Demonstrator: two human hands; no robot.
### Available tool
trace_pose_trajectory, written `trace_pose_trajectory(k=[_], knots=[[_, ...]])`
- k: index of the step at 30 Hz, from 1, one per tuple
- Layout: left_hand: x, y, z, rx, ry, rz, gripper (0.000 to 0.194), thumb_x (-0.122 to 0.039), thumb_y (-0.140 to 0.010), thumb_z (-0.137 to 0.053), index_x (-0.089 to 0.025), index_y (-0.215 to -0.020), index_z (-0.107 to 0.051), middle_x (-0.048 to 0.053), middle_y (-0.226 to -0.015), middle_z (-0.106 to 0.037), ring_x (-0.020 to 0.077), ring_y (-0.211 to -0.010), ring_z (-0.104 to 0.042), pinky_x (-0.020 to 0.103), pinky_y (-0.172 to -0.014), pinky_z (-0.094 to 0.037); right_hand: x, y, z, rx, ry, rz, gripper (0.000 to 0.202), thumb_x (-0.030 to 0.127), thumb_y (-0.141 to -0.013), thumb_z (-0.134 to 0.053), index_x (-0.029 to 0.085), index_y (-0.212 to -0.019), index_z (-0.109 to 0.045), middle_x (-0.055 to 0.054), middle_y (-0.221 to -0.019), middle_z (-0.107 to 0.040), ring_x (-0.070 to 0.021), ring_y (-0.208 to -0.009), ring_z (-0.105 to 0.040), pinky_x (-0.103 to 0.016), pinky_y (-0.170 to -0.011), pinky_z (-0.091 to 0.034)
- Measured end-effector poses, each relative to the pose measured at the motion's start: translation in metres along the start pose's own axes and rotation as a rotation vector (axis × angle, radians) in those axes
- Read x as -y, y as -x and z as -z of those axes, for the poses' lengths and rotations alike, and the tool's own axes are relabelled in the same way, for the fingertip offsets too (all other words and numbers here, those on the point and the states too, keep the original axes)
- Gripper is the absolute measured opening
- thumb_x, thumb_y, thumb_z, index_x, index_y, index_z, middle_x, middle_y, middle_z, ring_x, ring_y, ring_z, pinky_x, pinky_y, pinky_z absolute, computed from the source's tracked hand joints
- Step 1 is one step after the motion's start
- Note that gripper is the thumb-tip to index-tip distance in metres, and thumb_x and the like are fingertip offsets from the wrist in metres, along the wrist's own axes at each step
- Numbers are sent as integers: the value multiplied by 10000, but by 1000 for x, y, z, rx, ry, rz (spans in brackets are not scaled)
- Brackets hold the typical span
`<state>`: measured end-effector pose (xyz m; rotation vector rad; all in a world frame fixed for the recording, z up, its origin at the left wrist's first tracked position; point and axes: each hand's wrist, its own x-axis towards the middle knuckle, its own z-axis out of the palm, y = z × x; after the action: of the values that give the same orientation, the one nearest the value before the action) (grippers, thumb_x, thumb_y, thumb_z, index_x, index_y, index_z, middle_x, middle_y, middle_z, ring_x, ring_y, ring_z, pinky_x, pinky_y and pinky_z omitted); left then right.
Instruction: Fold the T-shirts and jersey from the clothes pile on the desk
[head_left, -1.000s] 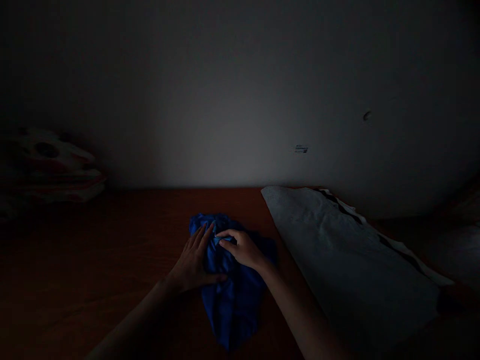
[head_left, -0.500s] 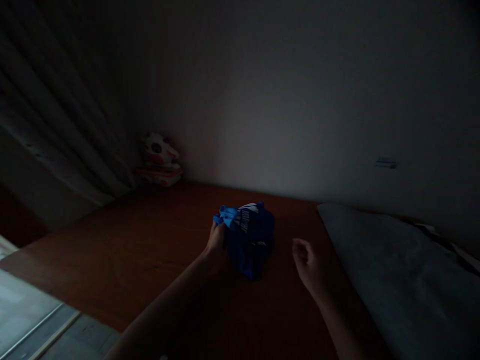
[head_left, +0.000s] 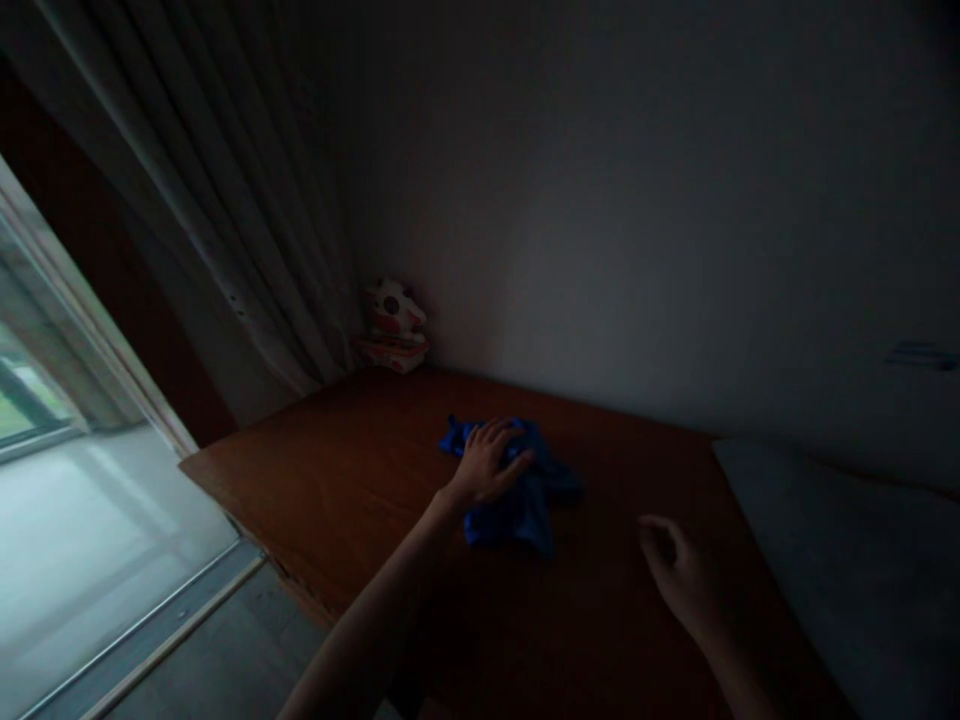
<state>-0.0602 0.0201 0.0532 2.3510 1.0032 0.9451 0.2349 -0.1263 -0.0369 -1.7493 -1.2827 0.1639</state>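
Observation:
A crumpled blue cloth (head_left: 517, 520) lies on the reddish-brown wooden surface (head_left: 375, 450), its edges spread unevenly. My left hand (head_left: 491, 462) rests flat on top of it with the fingers apart, covering part of the fabric. To the right of the cloth, and apart from it, my right hand (head_left: 675, 565) hovers over the wood. Its fingers are loosely curled in towards the thumb, and I see nothing in them. Dim light hides much of the right hand's detail.
A cow-like figure (head_left: 394, 310) in white and red stands in the far corner. Grey bedding (head_left: 847, 540) lies at the right. A curtain (head_left: 217, 200) hangs at the left, beside a bright glass door (head_left: 45, 390). A pale wall (head_left: 600, 250) rises behind.
My left hand went from gripping the bunched cloth to lying open on it. The cloth now lies flatter, its white lettering out of sight. The view has turned left.

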Motion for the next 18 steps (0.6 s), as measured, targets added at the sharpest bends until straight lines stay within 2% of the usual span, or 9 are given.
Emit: trace_pose_trajectory(k=[2,3,4,7,10,13,16,18], knots=[[6,8,-14,231,-222,37,893,-720,-762,-682,-290,-1509,-448,172,-1611,-358,494,-1466,-287,743,-1154,-158,-3,-1,0,14,-20,-31,399,562,-816,-499,227,-948,-671,-125,-1018,-722,-280,-933,-688,-466,-873,-540],[9,12,-19,312,-283,43,952,-712,-742,-706,-308,-1545,-392,179,-1638,-301,525,-1466,-265,773,-1132,-154,-4,-1,0,19,-30,-54,416,574,-811,-503,222,-952,-674,-130,-1015,-723,-281,-923,-691,-463,-861,-545],[11,16,-23,363,-320,31,930,-682,-765,-702,-325,-1557,-370,178,-1650,-268,536,-1465,-260,781,-1122,-169,-5,-1,0,26,-37,-70,432,587,-803,-508,218,-954,-676,-135,-1009,-726,-283,-914,-694,-460,-850,-549],[20,24,-20,397,-347,-93,731,-560,-860,-650,-356,-1525,-426,146,-1639,-305,483,-1454,-329,703,-1142,-255,-7,-2,-1,22,-48,-70,457,612,-782,-508,220,-938,-682,-140,-984,-732,-291,-896,-697,-457,-837,-551],[36,28,5,432,-319,-223,696,-519,-856,-671,-345,-1498,-466,118,-1589,-401,393,-1417,-419,570,-1155,-337,-8,-3,-1,27,-38,-63,446,616,-778,-509,235,-924,-690,-131,-986,-740,-294,-904,-698,-463,-857,-542],[60,27,40,347,-411,-176,642,-528,-851,-689,-358,-1449,-529,99,-1541,-459,376,-1414,-400,556,-1152,-332,-8,-4,-1,51,-14,-66,442,625,-777,-513,245,-900,-702,-131,-989,-748,-308,-934,-695,-479,-878,-531],[88,27,73,159,-613,70,569,-503,-866,-681,-379,-1411,-571,114,-1486,-490,395,-1362,-409,586,-1116,-341,-7,-4,-1,71,-5,-75,443,632,-771,-512,250,-883,-707,-131,-975,-753,-314,-916,-700,-479,-846,-537],[104,29,92,106,-715,238,513,-383,-904,-630,-366,-1413,-570,135,-1426,-531,388,-1310,-454,576,-1082,-373,-7,-4,-1,75,-21,-77,438,628,-770,-513,252,-887,-706,-128,-962,-754,-306,-893,-704,-465,-824,-543]])
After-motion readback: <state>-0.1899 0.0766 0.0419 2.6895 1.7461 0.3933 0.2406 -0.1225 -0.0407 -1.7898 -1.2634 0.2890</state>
